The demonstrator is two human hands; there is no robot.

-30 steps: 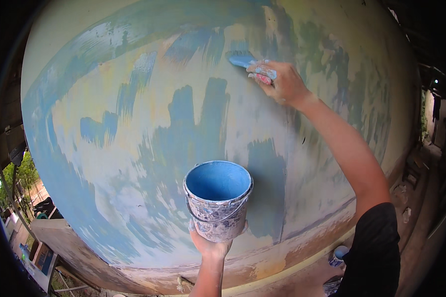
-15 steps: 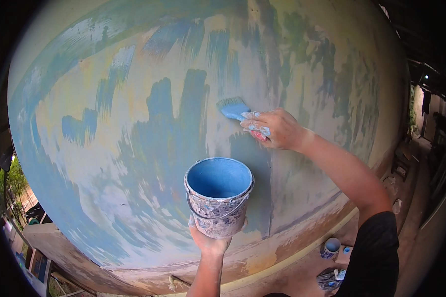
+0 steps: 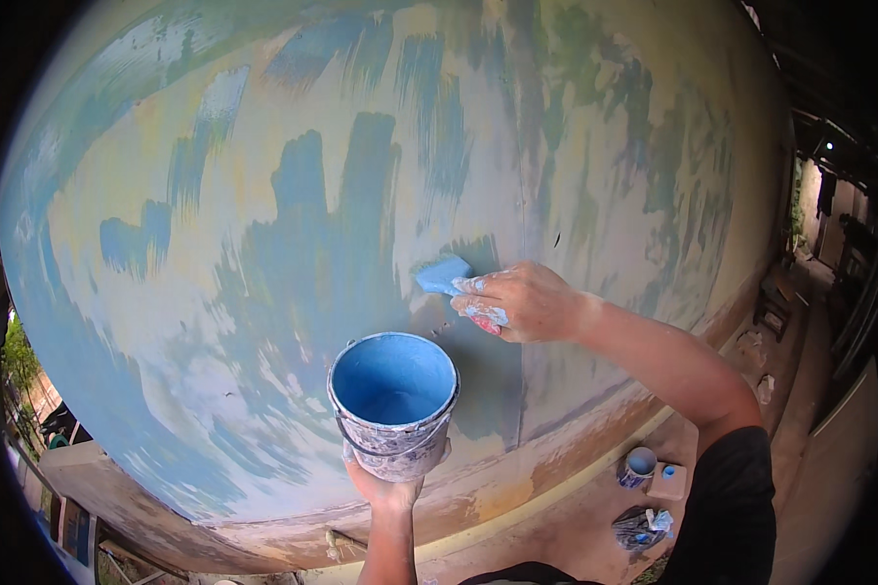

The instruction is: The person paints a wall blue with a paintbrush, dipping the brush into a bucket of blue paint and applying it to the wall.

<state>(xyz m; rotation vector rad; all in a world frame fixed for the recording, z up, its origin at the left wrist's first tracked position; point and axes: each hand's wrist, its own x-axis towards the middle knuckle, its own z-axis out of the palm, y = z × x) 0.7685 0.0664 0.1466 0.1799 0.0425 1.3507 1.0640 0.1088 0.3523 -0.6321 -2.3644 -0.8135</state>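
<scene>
My left hand [image 3: 385,485] holds a paint bucket [image 3: 400,446] from underneath, upright, its fingers wrapped around the base. The bucket is splattered on the outside, coated blue inside, and its wire handle hangs down the front. In my right hand [image 3: 522,302] is a wide paintbrush [image 3: 445,275], its blue-coated ferrule and bristles pointing left. The fingers are smeared with pale blue paint and part of a reddish handle shows below them. The bristles appear to touch the wall [image 3: 263,361], just under a fresh blue-green patch [image 3: 475,250]. Blue, green and cream strokes cover much of the wall.
On the floor at lower right stand another paint bucket [image 3: 640,462], a small container with blue paint [image 3: 667,480] and a dark plastic bag [image 3: 639,529]. A tap [image 3: 334,546] sticks out at the wall's base. A ledge [image 3: 78,468] runs at lower left.
My right hand has moved down with the paintbrush, and a blue-green patch now shows above the bristles. The bucket in my left hand sits slightly lower and further left.
</scene>
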